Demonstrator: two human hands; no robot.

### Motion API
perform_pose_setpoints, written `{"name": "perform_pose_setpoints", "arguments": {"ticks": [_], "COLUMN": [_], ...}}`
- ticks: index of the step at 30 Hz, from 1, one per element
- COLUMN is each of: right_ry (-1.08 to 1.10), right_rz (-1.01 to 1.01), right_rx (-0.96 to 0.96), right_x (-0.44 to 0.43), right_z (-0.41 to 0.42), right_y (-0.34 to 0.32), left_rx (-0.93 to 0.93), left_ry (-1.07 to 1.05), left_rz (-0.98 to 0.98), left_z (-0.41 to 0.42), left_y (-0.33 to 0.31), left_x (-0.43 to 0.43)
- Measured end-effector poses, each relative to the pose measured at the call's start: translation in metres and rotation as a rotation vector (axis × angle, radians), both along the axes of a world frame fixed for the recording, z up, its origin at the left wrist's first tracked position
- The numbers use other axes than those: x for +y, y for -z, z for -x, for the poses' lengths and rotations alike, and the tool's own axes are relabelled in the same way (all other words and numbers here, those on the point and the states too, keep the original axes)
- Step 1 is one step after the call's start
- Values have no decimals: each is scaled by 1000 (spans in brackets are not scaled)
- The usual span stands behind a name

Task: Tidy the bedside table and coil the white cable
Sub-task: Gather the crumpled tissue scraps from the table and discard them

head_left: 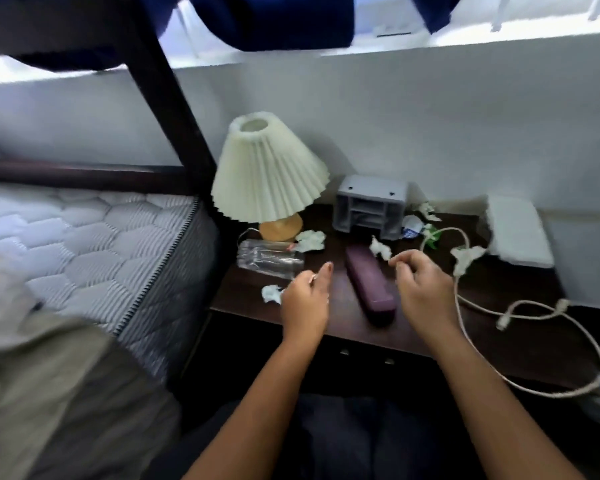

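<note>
The dark wooden bedside table (520, 348) holds scattered clutter. A white cable (465, 308) snakes loosely across its right side and hangs over the front edge. A purple case (371, 284) lies in the middle, between my hands. My left hand (305, 299) hovers over the table's front left with fingers loosely curled and nothing in it. My right hand (423, 287) hovers just right of the case, fingers apart, holding nothing. Several crumpled white tissues lie around, one (271, 293) by my left hand and another (380, 249) beyond the case. An empty clear plastic bottle (269, 258) lies on its side.
A pleated cream lamp (267, 174) stands at the back left, a grey plastic organiser (369, 207) behind the case, a white box (516, 232) at the back right. Small wrappers (413, 228) and a green scrap (433, 241) lie near the organiser. The mattress (94, 244) lies left.
</note>
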State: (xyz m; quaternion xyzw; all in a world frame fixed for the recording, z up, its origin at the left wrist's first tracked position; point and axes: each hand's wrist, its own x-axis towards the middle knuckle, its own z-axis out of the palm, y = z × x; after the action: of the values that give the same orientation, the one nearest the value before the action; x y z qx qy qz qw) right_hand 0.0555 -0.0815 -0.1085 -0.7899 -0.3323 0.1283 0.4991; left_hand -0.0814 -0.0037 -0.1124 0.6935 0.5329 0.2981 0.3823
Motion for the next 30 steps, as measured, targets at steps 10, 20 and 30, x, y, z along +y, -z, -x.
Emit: {"name": "perform_pose_setpoints", "arguments": {"ticks": [10, 20, 30], "right_ry": [-222, -638, -573], "right_rz": [324, 576, 584], "right_rx": [-350, -528, -515], "right_x": [42, 93, 90], "right_z": [31, 68, 58], "right_y": [27, 47, 53], "left_rx": [633, 695, 415], "left_ry": [142, 249, 187], "left_rz": [-270, -120, 38], "left_z": [69, 66, 63], "left_y": [47, 59, -5], "left_x": [72, 80, 88]}}
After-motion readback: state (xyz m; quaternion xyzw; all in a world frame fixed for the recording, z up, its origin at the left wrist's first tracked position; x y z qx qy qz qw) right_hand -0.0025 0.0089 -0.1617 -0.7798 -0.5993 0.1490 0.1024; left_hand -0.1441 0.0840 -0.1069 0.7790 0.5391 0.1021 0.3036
